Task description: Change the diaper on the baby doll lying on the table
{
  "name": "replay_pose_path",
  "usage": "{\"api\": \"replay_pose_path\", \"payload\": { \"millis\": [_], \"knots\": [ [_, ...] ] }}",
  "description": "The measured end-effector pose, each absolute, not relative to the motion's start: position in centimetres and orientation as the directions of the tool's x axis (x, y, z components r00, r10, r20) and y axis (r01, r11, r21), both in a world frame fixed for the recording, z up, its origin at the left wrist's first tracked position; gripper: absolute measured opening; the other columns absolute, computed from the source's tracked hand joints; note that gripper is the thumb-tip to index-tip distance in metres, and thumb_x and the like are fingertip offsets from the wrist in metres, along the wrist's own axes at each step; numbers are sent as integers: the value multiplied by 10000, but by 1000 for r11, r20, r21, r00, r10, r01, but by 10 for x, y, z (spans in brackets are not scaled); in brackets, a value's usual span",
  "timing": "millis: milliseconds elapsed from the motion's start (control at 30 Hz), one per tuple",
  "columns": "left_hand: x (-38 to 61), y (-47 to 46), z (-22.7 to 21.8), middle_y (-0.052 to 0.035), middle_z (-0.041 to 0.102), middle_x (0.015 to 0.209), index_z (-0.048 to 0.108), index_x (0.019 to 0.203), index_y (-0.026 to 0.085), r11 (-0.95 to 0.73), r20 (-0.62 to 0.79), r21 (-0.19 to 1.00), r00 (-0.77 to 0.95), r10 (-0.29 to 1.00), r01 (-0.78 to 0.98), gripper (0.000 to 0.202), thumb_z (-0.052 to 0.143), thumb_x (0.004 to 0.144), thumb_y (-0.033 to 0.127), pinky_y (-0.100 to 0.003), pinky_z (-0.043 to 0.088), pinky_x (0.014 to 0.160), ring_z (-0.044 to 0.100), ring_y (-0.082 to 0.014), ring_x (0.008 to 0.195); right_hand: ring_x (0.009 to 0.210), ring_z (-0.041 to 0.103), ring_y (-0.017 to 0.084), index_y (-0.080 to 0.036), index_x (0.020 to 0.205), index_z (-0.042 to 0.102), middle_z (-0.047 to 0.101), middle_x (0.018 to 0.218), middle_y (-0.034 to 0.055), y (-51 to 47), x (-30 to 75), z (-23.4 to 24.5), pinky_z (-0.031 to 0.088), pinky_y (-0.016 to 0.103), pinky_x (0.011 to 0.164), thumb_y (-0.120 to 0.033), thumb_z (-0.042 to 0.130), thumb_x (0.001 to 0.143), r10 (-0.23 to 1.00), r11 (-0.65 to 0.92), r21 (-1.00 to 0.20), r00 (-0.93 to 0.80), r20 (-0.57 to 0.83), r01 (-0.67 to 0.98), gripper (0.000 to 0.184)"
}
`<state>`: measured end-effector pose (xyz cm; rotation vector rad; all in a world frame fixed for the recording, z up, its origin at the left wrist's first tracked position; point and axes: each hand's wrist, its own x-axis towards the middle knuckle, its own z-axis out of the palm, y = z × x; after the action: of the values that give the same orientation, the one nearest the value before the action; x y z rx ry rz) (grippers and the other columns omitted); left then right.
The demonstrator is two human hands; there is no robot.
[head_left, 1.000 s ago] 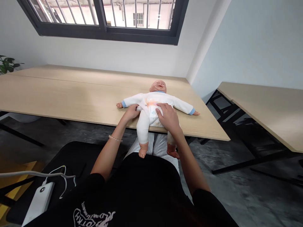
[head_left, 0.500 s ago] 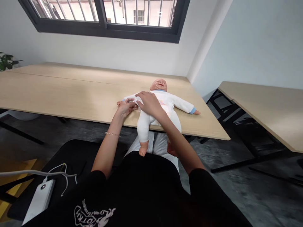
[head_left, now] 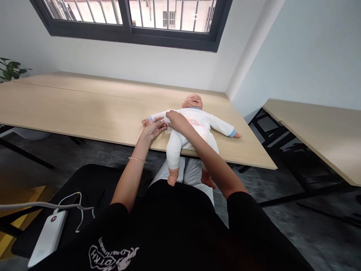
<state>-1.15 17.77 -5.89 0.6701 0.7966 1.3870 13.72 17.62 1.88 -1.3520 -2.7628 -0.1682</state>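
Note:
A baby doll (head_left: 192,101) lies on its back at the table's front edge, its legs hanging over towards my lap. It wears a white suit (head_left: 221,123) with blue cuffs and collar. Round its waist is a thin white piece with a faint print, apparently a diaper (head_left: 202,131). My left hand (head_left: 156,128) is beside the doll's waist, below its outstretched arm, fingertips pinched at the white edge there. Bent over the same side, my right hand (head_left: 177,121) has its fingers closed on that edge. The fingertips partly hide what they grip.
The wooden table (head_left: 93,109) stretches left along the wall under a barred window (head_left: 169,19). A second table (head_left: 318,128) stands to the right across a gap. At lower left, a white power bank (head_left: 49,235) with cables lies on a black chair (head_left: 84,180).
The right hand's fingers have drawn in closer to the doll's side and closed. The left hand stays beside them. The whole view has shifted slightly.

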Motion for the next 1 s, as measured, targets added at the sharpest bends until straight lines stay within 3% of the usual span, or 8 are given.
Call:
{"api": "replay_pose_path", "payload": {
  "millis": [200, 333, 500, 600, 733, 900, 1000],
  "knots": [
    [-12, 178, -60, -34, 674, 702, 605, 944, 129, 77, -102, 818, -11, 995, -570, 230, 614, 809, -57, -284, 579, 765, 667, -134, 652, 1155, 632, 291, -76, 1135, 703, 698, 1187, 204, 176, 133, 19, 427, 401, 1017, -169, 540, 968, 820, 548, 136, -562, 109, 825, 252],
    [-11, 178, -60, -21, 667, 692, 610, 931, 134, 75, -106, 811, -20, 994, -580, 213, 621, 819, -46, -292, 585, 782, 660, -131, 652, 1213, 588, 295, -62, 1113, 718, 689, 1194, 221, 175, 137, 17, 362, 428, 1091, -127, 492, 960, 843, 484, 133, -501, 197, 865, 280],
    [-10, 177, -59, -18, 665, 695, 611, 912, 129, 71, -114, 803, -36, 993, -592, 189, 606, 835, -44, -297, 582, 774, 657, -130, 638, 1191, 573, 296, -56, 1206, 661, 656, 1243, 203, 173, 138, 15, 404, 394, 997, -51, 427, 938, 848, 422, 88, -427, 315, 903, 356],
    [-10, 178, -59, -22, 665, 696, 615, 908, 128, 71, -115, 801, -36, 993, -594, 181, 615, 833, -37, -312, 581, 791, 658, -135, 632, 1161, 582, 285, -105, 1196, 665, 656, 1247, 169, 174, 133, 17, 411, 380, 956, -49, 376, 967, 822, 490, 89, -493, 286, 867, 373],
    [-11, 179, -61, -15, 663, 695, 623, 902, 126, 68, -111, 798, -35, 993, -598, 181, 611, 826, -38, -313, 579, 817, 660, -130, 636, 1126, 604, 288, -65, 1079, 713, 681, 1168, 200, 178, 128, 17, 403, 366, 963, -27, 378, 956, 872, 413, 89, -422, 246, 906, 358],
    [-12, 181, -63, -3, 662, 702, 617, 893, 134, 64, -120, 787, -51, 991, -614, 191, 631, 805, -35, -300, 578, 831, 664, -120, 650, 1157, 605, 289, -42, 1141, 701, 679, 1176, 221, 182, 130, 12, 413, 359, 975, -9, 353, 942, 893, 335, 65, -339, 298, 940, 402],
    [-12, 180, -62, -4, 665, 709, 608, 879, 136, 54, -108, 775, -48, 993, -630, 181, 625, 810, -30, -294, 577, 815, 662, -117, 648, 1235, 563, 310, -56, 1180, 701, 667, 1239, 212, 182, 132, 7, 391, 408, 1047, -76, 403, 949, 882, 388, 79, -395, 258, 918, 378]
  ]
}}
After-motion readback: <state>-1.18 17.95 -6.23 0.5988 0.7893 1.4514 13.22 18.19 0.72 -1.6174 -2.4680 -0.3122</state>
